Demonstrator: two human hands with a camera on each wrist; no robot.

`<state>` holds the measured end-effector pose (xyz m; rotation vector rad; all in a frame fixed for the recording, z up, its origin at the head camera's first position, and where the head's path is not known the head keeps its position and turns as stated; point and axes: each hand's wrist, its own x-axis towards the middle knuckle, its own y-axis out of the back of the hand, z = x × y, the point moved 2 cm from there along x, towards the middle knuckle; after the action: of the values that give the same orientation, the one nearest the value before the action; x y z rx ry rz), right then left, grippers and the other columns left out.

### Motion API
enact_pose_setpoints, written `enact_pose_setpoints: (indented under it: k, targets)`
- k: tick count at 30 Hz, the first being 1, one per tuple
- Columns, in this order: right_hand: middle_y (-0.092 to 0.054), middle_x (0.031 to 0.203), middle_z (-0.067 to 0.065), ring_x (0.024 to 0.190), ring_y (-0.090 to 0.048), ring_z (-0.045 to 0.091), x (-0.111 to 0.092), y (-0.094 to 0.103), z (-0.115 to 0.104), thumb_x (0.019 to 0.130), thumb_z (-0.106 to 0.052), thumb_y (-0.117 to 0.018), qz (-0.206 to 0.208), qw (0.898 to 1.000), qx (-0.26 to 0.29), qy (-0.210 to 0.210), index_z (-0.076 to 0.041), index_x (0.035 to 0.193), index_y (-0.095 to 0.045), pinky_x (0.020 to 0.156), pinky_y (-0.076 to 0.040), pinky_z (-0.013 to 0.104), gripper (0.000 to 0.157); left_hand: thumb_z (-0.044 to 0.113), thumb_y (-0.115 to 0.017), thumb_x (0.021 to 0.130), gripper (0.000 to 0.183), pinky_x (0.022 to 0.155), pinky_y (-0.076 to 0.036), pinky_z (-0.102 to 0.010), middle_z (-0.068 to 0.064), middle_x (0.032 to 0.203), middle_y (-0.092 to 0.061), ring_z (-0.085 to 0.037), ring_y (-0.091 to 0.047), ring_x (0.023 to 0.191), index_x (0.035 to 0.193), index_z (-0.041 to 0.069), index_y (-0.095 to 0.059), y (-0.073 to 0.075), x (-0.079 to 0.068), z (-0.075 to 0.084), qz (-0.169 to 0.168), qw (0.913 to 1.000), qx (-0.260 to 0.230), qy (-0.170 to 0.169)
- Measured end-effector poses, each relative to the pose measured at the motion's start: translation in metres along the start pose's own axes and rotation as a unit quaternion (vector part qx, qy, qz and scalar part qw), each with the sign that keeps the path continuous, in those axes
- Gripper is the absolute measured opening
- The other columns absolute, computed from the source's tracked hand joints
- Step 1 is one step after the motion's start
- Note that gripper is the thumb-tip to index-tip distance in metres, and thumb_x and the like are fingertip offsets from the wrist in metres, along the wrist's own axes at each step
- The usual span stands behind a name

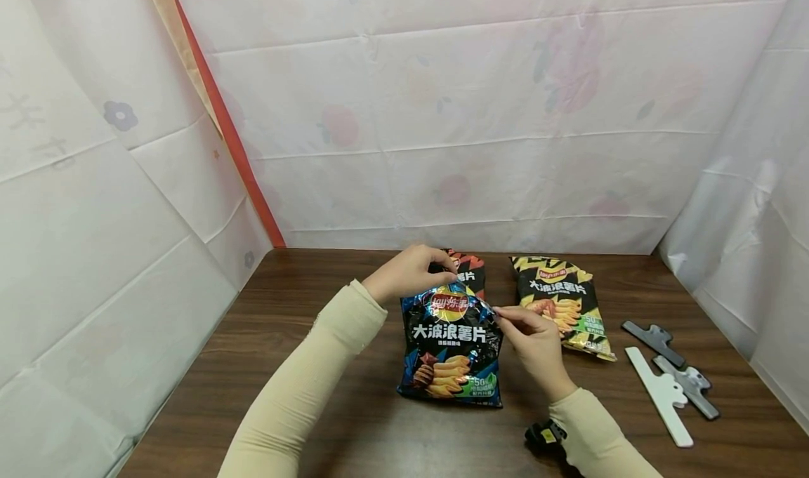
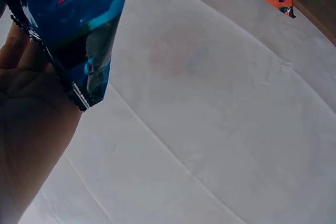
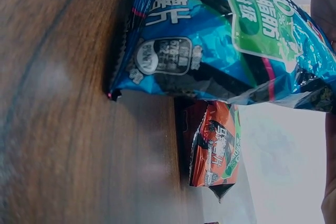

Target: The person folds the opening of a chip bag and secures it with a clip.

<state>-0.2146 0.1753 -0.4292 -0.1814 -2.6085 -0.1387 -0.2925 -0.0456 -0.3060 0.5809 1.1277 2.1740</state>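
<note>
A blue and black bag of potato chips (image 1: pixel 451 352) stands at the middle of the table, its printed front facing me. My left hand (image 1: pixel 411 274) bends over the top edge of the bag and pinches it. In the left wrist view, a crimped corner of the chip bag (image 2: pixel 97 51) lies across that hand's fingers. My right hand (image 1: pixel 537 344) pinches the bag's upper right corner between thumb and fingers. The right wrist view shows the lower part of the bag (image 3: pixel 210 40) close to the tabletop.
Behind the blue bag stands a red and black chip bag (image 1: pixel 470 271), partly hidden. A yellow and black chip bag (image 1: pixel 556 302) lies at the back right. On the right are a dark clip (image 1: pixel 654 341), a grey clip (image 1: pixel 689 387) and a white clip (image 1: pixel 660 397). White cloth (image 1: pixel 442 113) hangs around the table.
</note>
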Motion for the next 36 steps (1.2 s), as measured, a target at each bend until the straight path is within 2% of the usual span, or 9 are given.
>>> enact_pose_setpoints:
  k: [4,14,20,25,29,32,36]
  targets:
    - [-0.072,0.097,-0.017,0.057,-0.051,0.005,0.0,0.001,-0.001,0.089,0.0,-0.069,0.002,1.0,-0.011,-0.015,0.003,0.105,-0.074,0.046,-0.042,0.024,0.017,0.024,-0.06,0.099,0.02,0.072,-0.049,-0.027,-0.001,0.105,-0.072,-0.009,-0.061,0.073,0.112,0.014,-0.071,0.0,-0.001,0.0,0.004,1.0,0.0,0.001]
    - [-0.071,0.095,-0.015,0.06,-0.054,0.011,0.0,0.002,0.001,0.091,-0.001,-0.067,-0.024,0.999,-0.008,-0.018,0.004,0.108,-0.071,0.049,-0.045,0.026,0.019,0.02,-0.061,0.098,0.019,0.063,-0.044,-0.026,-0.001,0.105,-0.072,-0.009,-0.048,0.055,0.112,0.014,-0.072,-0.002,-0.002,0.0,0.011,0.9998,-0.004,0.013]
    - [-0.071,0.096,-0.016,0.063,-0.057,0.015,0.001,0.005,0.001,0.091,-0.004,-0.068,-0.043,0.999,-0.017,-0.02,0.002,0.112,-0.07,0.05,-0.047,0.027,0.022,0.019,-0.061,0.098,0.018,0.066,-0.046,-0.028,-0.001,0.107,-0.072,-0.008,-0.053,0.059,0.112,0.014,-0.072,-0.002,-0.003,0.002,0.015,0.9997,0.002,0.02]
    - [-0.071,0.1,-0.016,0.068,-0.06,0.008,0.003,0.01,0.0,0.092,-0.006,-0.067,-0.062,0.997,-0.006,-0.034,0.004,0.115,-0.068,0.051,-0.049,0.03,0.024,0.018,-0.061,0.098,0.019,0.067,-0.046,-0.028,-0.003,0.108,-0.072,-0.01,-0.055,0.062,0.113,0.013,-0.072,-0.002,-0.003,0.002,0.017,0.9996,0.003,0.021]
    - [-0.072,0.105,-0.015,0.083,-0.066,0.001,0.006,0.013,-0.003,0.093,-0.004,-0.065,-0.072,0.997,0.004,-0.029,0.006,0.117,-0.066,0.062,-0.054,0.023,0.026,0.018,-0.061,0.098,0.019,0.068,-0.046,-0.028,-0.003,0.108,-0.072,-0.009,-0.055,0.062,0.113,0.013,-0.072,-0.002,-0.003,0.001,0.02,0.9996,0.006,0.02]
    - [-0.072,0.106,-0.013,0.091,-0.068,0.002,0.008,0.013,-0.007,0.095,-0.004,-0.063,-0.071,0.997,-0.006,-0.015,0.006,0.116,-0.067,0.068,-0.055,0.021,0.024,0.017,-0.061,0.098,0.018,0.068,-0.046,-0.027,-0.003,0.108,-0.072,-0.008,-0.055,0.061,0.112,0.013,-0.072,-0.003,-0.003,0.0,0.024,0.9995,0.009,0.017]
    - [-0.074,0.103,-0.009,0.089,-0.068,0.004,0.013,0.012,-0.012,0.096,-0.007,-0.062,-0.068,0.998,-0.014,-0.008,0.001,0.114,-0.069,0.07,-0.057,0.024,0.021,0.017,-0.061,0.098,0.019,0.066,-0.045,-0.028,-0.003,0.108,-0.072,-0.009,-0.05,0.056,0.113,0.013,-0.072,-0.003,-0.003,0.0,0.023,0.9996,0.008,0.016]
